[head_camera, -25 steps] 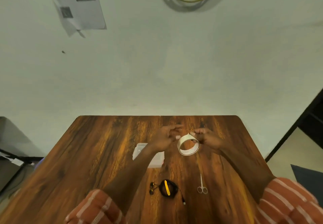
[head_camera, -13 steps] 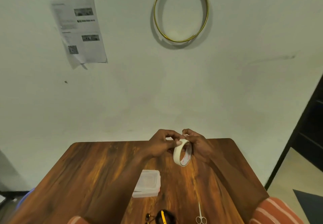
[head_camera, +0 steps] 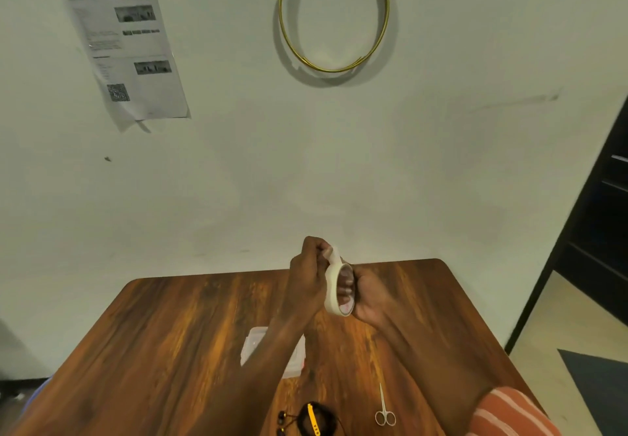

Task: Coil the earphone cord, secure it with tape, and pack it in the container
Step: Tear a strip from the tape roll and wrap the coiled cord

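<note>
A cream roll of tape [head_camera: 334, 291] is held upright above the desk [head_camera: 170, 340], its loose end pinched and lifted by the left hand [head_camera: 307, 274]. The roll is gripped by the right hand [head_camera: 368, 294], whose fingers [head_camera: 346, 287] are curled through the core.

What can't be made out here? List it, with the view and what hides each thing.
All in the head view:
- Container: the left forearm crosses it, so lid state and contents stay hidden.
- Earphones: the bottom edge cuts off the coil's lower part.
- Tape roll: the left hand covers the peeled end, so its length is unclear.
- Wall sheet: text too small and blurred.
</note>
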`<act>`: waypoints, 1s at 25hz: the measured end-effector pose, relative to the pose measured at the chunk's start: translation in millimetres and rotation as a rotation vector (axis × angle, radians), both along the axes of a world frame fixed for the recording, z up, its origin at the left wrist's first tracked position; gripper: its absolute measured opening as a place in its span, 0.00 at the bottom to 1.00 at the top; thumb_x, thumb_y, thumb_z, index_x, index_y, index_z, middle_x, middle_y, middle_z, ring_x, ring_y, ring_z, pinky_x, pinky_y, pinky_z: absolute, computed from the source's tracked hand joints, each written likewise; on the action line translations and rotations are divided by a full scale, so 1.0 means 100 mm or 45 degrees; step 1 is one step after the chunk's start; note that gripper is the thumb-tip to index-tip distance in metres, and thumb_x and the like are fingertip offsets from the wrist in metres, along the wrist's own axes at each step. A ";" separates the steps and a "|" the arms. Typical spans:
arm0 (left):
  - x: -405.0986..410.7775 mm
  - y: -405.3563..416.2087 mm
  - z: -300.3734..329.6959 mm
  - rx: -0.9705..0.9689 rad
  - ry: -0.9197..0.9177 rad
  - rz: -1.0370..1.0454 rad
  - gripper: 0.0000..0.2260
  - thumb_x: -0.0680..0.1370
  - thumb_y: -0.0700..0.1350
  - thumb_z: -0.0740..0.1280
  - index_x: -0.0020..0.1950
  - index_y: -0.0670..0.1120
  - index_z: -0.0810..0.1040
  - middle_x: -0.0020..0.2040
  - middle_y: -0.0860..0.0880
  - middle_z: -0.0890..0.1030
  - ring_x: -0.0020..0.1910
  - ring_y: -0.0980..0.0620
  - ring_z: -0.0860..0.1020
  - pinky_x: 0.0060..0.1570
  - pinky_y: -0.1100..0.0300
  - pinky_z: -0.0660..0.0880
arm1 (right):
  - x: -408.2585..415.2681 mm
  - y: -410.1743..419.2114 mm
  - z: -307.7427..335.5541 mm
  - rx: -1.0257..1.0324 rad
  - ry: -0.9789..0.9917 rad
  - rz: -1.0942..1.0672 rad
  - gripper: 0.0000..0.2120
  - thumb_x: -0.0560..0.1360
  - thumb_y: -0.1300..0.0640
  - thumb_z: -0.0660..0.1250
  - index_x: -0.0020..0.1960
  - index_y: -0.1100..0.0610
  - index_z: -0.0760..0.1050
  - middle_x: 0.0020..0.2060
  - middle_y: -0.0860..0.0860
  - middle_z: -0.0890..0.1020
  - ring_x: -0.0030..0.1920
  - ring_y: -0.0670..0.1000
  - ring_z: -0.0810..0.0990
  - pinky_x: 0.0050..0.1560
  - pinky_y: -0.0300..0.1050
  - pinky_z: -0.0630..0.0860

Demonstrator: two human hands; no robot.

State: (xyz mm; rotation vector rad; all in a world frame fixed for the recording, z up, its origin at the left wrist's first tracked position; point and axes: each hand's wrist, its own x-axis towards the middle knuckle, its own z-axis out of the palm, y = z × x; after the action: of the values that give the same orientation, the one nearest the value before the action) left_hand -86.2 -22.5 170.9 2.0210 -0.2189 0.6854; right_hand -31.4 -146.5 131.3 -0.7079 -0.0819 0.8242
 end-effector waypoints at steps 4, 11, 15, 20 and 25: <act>0.00 0.00 -0.22 0.132 0.090 0.151 0.06 0.80 0.36 0.60 0.54 0.46 0.69 0.42 0.51 0.78 0.37 0.58 0.78 0.34 0.65 0.74 | 0.01 -0.10 -0.37 -0.268 0.084 -0.173 0.19 0.83 0.50 0.56 0.52 0.63 0.79 0.41 0.59 0.85 0.41 0.55 0.85 0.47 0.54 0.85; -0.05 0.04 -0.57 0.259 0.301 0.316 0.11 0.78 0.41 0.67 0.58 0.45 0.70 0.52 0.47 0.79 0.45 0.49 0.80 0.44 0.54 0.81 | -0.65 -0.71 -2.10 -2.118 -0.886 0.167 0.12 0.73 0.51 0.67 0.56 0.51 0.76 0.58 0.53 0.80 0.59 0.54 0.79 0.60 0.52 0.77; -0.07 0.08 -0.71 0.237 0.350 0.380 0.09 0.79 0.42 0.65 0.58 0.45 0.70 0.52 0.48 0.79 0.44 0.53 0.78 0.43 0.60 0.76 | -0.93 -0.73 -2.33 -2.360 -1.149 0.413 0.23 0.79 0.51 0.61 0.73 0.54 0.66 0.72 0.58 0.67 0.71 0.60 0.67 0.71 0.57 0.67; -0.10 0.16 -0.77 0.342 0.394 0.406 0.10 0.79 0.42 0.66 0.59 0.45 0.71 0.51 0.47 0.80 0.44 0.48 0.81 0.41 0.58 0.78 | -0.82 -0.65 -2.29 -2.489 -1.399 0.788 0.17 0.82 0.62 0.55 0.69 0.62 0.71 0.69 0.63 0.72 0.68 0.61 0.73 0.66 0.53 0.73; -0.15 0.21 -0.82 0.317 0.413 0.428 0.06 0.81 0.44 0.64 0.57 0.46 0.72 0.51 0.49 0.81 0.42 0.55 0.77 0.39 0.66 0.73 | -0.84 -0.64 -2.23 -2.409 -1.345 0.746 0.15 0.82 0.63 0.56 0.66 0.63 0.73 0.66 0.62 0.76 0.64 0.61 0.77 0.62 0.54 0.75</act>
State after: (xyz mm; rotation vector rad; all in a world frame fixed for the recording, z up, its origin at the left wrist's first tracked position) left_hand -101.5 -1.4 89.2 2.4027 0.2433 0.5411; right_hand -115.2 -210.9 -92.2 -2.9806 -0.5035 0.8068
